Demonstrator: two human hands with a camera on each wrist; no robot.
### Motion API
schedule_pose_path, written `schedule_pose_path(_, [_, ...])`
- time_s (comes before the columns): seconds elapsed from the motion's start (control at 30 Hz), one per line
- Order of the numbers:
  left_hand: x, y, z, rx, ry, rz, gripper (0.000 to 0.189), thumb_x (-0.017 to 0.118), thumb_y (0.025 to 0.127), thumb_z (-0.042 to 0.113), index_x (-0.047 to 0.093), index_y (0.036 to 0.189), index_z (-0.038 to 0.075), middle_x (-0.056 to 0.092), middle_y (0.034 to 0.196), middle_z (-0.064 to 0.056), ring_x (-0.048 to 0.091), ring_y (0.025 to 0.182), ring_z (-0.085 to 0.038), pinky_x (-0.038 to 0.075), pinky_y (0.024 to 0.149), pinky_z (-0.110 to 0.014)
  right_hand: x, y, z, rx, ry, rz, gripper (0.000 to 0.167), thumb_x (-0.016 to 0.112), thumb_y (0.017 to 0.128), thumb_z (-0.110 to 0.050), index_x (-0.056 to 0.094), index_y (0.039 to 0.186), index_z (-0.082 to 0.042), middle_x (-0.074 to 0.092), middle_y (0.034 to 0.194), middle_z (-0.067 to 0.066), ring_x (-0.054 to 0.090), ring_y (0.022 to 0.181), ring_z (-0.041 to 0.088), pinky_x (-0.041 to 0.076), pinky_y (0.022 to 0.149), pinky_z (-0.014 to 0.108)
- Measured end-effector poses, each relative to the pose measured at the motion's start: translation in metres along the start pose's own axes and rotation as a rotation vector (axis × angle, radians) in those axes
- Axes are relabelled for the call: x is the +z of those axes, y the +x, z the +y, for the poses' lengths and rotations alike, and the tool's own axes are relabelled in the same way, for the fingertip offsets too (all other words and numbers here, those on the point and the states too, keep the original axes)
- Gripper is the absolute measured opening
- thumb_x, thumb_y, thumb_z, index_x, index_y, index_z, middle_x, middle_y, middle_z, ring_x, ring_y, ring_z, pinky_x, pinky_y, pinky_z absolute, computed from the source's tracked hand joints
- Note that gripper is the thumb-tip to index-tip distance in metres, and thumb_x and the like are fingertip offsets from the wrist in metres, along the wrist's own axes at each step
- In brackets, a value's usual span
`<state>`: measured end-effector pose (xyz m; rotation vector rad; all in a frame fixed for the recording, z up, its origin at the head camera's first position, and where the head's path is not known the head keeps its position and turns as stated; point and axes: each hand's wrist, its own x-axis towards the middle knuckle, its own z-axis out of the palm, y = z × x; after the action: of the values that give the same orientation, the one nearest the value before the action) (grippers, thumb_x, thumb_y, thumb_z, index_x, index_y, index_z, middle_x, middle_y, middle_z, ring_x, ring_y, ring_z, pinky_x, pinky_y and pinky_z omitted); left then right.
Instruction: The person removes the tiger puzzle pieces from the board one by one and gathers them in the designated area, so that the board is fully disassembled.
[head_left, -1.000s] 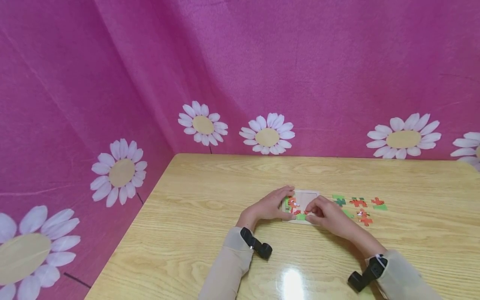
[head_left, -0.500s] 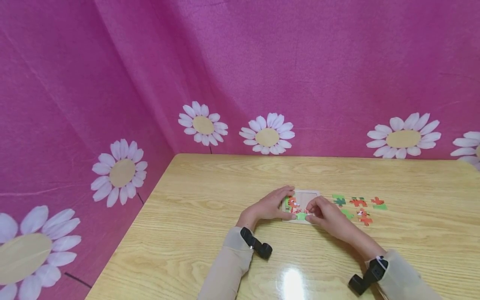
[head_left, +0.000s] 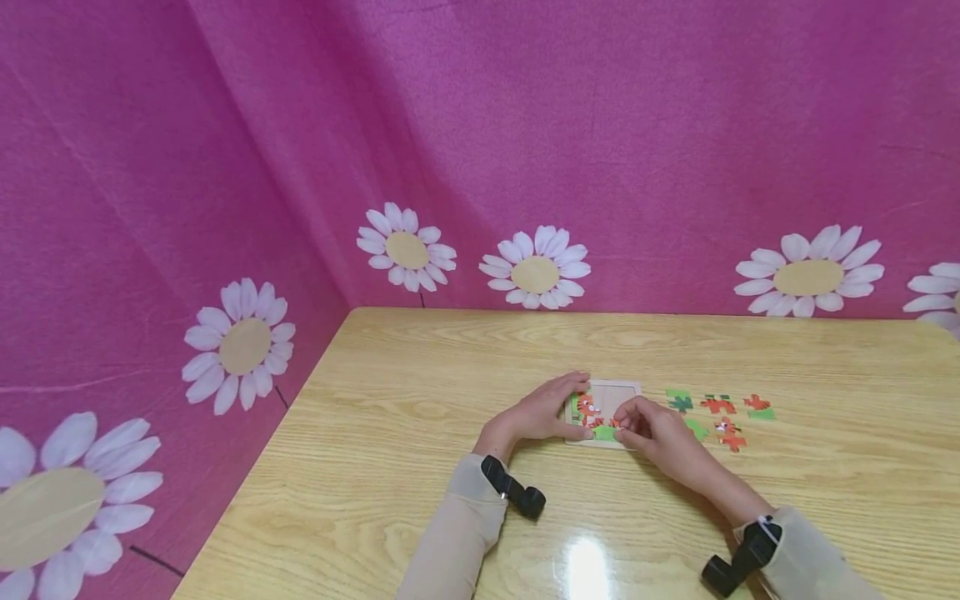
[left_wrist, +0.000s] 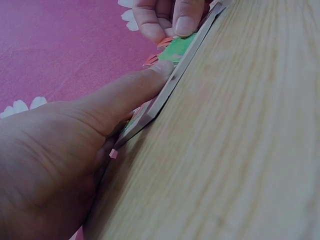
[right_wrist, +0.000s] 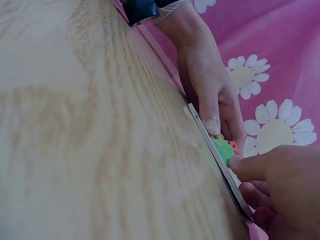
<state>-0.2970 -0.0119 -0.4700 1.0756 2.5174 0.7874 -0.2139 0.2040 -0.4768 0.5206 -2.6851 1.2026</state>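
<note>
A small square wooden puzzle tray (head_left: 617,390) lies flat on the table. My left hand (head_left: 534,413) grips its left side, fingers at the far edge and thumb near the front edge. Joined puzzle pieces with orange and green print (head_left: 587,406) fill the tray's left part. At the tray's front, my right hand (head_left: 663,437) pinches a green and orange puzzle piece (left_wrist: 177,49) between thumb and fingers. In the left wrist view that piece sits tilted above the rim, close to the left thumb. The right fingers hide the tray's right front corner.
Several loose puzzle pieces lie right of the tray, among them a green one (head_left: 678,401), an orange one (head_left: 718,405) and another with an animal's face (head_left: 727,433). A pink curtain with daisies (head_left: 480,150) hangs behind the wooden table (head_left: 420,375).
The right hand has shifted slightly rightward with the pinched puzzle piece, and more of the piece's green shows. My left hand stays in place on the tray.
</note>
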Motion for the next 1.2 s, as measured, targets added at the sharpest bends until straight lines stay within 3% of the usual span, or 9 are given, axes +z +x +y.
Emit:
schedule_pose_path(0.7, [-0.0016, -0.0014, 0.0015, -0.015, -0.002, -0.01, 0.075, 0.073, 0.087, 0.038, 0.039, 0.148, 0.011, 0.023, 0.164, 0.004, 0.016, 0.153, -0.014, 0.017, 0.127, -0.031, -0.0013, -0.0002, 0.0043, 0.003, 0.098, 0.042, 0.012, 0.067, 0.088, 0.001, 0.063, 0.099, -0.003, 0.066, 0.084, 0.006, 0.055, 0.073, -0.006, 0.052, 0.062, 0.016])
schedule_pose_path(1.2, [-0.0016, -0.0014, 0.0016, -0.025, -0.01, -0.017, 0.077, 0.073, 0.087, 0.038, 0.036, 0.151, 0.012, 0.022, 0.164, 0.003, 0.016, 0.154, -0.014, 0.016, 0.127, -0.032, -0.0089, -0.0061, 0.0089, 0.046, 0.106, 0.069, 0.011, 0.066, 0.09, -0.003, 0.063, 0.101, -0.004, 0.066, 0.089, 0.008, 0.051, 0.068, -0.002, 0.045, 0.054, 0.017])
